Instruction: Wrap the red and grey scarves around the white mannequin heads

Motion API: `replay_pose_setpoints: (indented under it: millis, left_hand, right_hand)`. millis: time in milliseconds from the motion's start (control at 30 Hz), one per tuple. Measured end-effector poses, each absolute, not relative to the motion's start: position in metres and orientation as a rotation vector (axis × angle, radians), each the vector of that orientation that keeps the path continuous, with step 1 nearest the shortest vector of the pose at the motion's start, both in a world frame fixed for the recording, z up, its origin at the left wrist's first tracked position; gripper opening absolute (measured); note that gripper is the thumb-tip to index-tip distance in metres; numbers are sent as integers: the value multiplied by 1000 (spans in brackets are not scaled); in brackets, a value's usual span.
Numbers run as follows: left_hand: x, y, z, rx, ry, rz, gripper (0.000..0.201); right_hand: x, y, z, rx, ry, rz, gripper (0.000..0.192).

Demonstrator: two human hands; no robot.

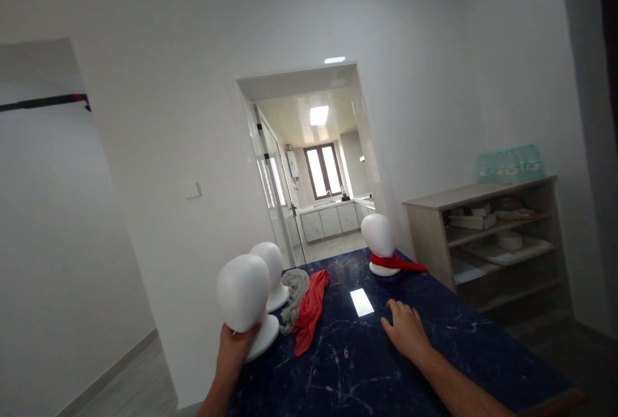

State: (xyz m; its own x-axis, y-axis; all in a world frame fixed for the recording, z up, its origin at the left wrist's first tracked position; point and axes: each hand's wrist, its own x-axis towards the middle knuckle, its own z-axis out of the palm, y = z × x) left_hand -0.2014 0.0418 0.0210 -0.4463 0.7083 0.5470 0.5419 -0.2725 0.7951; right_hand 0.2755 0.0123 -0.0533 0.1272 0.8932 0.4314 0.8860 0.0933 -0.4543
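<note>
At the near left of the table, my left hand [235, 347] is wrapped round the neck of a white foam mannequin head [244, 291]. A second mannequin head [269, 264] stands just behind it, partly hidden. To their right lie a crumpled grey scarf [294, 295] and a red scarf [313, 307], side by side and touching. My right hand [405, 328] is low over the tabletop with its fingers apart, holding nothing. Farther back on the right stands a third mannequin head [378, 235], with a dark red scarf [393, 262] round its neck, one end trailing right.
The dark blue marbled table [357, 365] carries a bright white rectangle [362, 302], which looks like reflected light. A wooden shelf unit [425, 230] stands at the right, with bottled water [510, 165] on top. Beyond the table, a doorway opens onto a kitchen [328, 221].
</note>
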Motion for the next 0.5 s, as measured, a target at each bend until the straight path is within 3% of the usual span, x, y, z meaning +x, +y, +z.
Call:
replay_pose_setpoints:
  millis: [167, 400, 500]
  left_hand:
    - [-146, 18, 37, 1674, 1541, 1843, 78]
    - [-11, 11, -14, 1670, 1406, 1850, 95]
    - [29, 11, -26, 1732, 1370, 1849, 92]
  right_hand:
    - [273, 22, -53, -1472, -1703, 216, 31]
    - [275, 11, -47, -1070, -1792, 521, 49]
    - [277, 6, -46, -1028, -1831, 554, 51]
